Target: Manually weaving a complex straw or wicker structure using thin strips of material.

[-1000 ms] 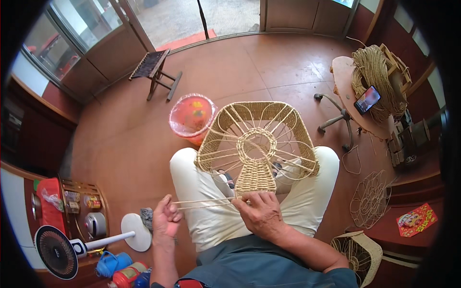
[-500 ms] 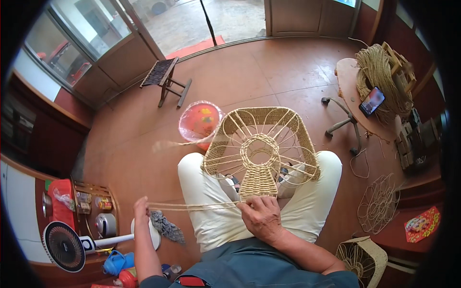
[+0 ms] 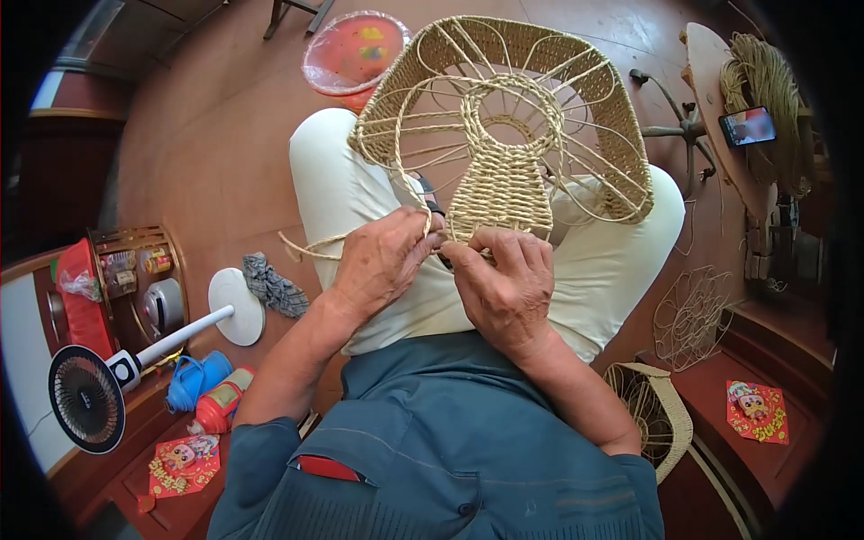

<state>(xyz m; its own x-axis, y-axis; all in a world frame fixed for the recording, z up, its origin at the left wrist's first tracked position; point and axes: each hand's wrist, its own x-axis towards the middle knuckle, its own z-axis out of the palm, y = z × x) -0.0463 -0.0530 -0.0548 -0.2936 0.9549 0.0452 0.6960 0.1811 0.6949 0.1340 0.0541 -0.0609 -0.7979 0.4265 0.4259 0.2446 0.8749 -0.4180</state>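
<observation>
A half-woven straw basket (image 3: 499, 193) rests across my thighs, tilted, with a woven rim wall, a ring in its middle and curved bare spokes. My left hand (image 3: 382, 261) is closed in a pinch on a straw cord (image 3: 310, 247), just left of the woven panel's near edge. One stretch of cord loops up over the basket's left side; a loose end sticks out to the left. My right hand (image 3: 508, 283) is closed on the panel's near edge, thumb and forefinger close to the left fingertips. The fingertips partly hide the cord there.
A red plastic-wrapped tub (image 3: 355, 54) stands beyond my left knee. To the left are a standing fan (image 3: 87, 396), a blue jug (image 3: 200, 378) and a grey cloth (image 3: 273, 286). At right, a board holds coiled cord (image 3: 765, 81) and a phone (image 3: 749, 126); another basket (image 3: 670, 423) sits below.
My left hand has come in from far left, where it held the cord stretched out, to beside my right hand. The head view has tilted down; the right hand stays at the panel edge.
</observation>
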